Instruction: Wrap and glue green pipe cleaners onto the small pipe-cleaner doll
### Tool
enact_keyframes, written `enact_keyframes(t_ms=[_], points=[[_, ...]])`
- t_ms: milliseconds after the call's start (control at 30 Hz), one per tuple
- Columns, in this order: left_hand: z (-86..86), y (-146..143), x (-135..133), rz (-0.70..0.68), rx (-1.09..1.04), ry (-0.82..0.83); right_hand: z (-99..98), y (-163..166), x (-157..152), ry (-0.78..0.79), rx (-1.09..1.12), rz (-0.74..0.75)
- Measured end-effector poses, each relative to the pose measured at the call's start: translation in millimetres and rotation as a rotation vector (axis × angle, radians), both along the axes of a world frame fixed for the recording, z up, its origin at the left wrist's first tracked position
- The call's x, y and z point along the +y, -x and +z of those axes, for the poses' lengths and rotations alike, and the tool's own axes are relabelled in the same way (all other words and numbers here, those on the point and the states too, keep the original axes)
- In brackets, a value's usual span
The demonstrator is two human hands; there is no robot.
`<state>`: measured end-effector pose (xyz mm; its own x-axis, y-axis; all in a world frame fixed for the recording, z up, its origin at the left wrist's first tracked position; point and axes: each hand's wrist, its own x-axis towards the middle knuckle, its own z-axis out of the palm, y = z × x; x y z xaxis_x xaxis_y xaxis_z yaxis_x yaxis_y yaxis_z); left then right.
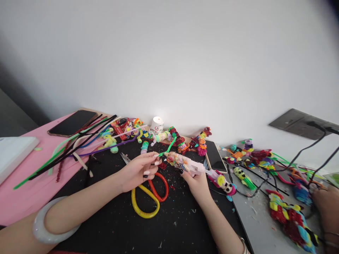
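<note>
My left hand [148, 167] pinches a short green pipe cleaner [169, 145] between thumb and fingers. Around the handle of a pale pink hot glue gun [194, 167] my right hand [197, 183] is wrapped. The gun's nozzle end, crusted with colourful bits, points left and lies close to the green pipe cleaner; whether they touch I cannot tell. Beneath my left hand lie scissors [145, 201] with one yellow and one red handle loop, their blades partly hidden. A small green and white pipe-cleaner piece [144, 147] sits just behind that hand.
Loose pipe cleaners [71, 148] and a phone [72, 122] lie on the pink surface at left. Along the wall are a paper cup [157, 124], several pipe-cleaner figures [200, 141] and another phone [215, 155]. Cables run from a wall socket [304, 123]. Another person's hand [327, 204] is at right.
</note>
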<state>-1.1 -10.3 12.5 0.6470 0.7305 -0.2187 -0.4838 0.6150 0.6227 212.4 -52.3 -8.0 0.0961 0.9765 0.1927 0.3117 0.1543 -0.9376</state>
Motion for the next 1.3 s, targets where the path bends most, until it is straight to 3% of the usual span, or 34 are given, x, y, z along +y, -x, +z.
enact_keyframes(t_ms=[300,533,667,767,967,1100,1300], points=[[-1.7,2,2,0.004,0.007,-0.044,1.1,-6,2,-0.070,-0.088,-0.080],[1.0,6,7,0.057,0.040,-0.134,11.3,-12,3,-0.154,-0.466,-0.078],[0.2,4,4,0.187,0.355,-0.471,11.6,-8,2,-0.043,-0.758,-0.178],[1.1,3,0,0.175,0.645,-0.781,11.8,-5,1,-0.004,-0.827,-0.175],[7.4,5,-7,0.035,0.830,-1.294,17.6,-5,-5,-0.295,-0.512,-0.031],[5.7,5,-10,-0.098,0.837,-1.463,17.0,1,-11,-0.313,-0.317,0.051],[3.4,2,-11,-0.141,0.856,-1.523,16.1,9,-16,-0.450,-0.330,0.037]])
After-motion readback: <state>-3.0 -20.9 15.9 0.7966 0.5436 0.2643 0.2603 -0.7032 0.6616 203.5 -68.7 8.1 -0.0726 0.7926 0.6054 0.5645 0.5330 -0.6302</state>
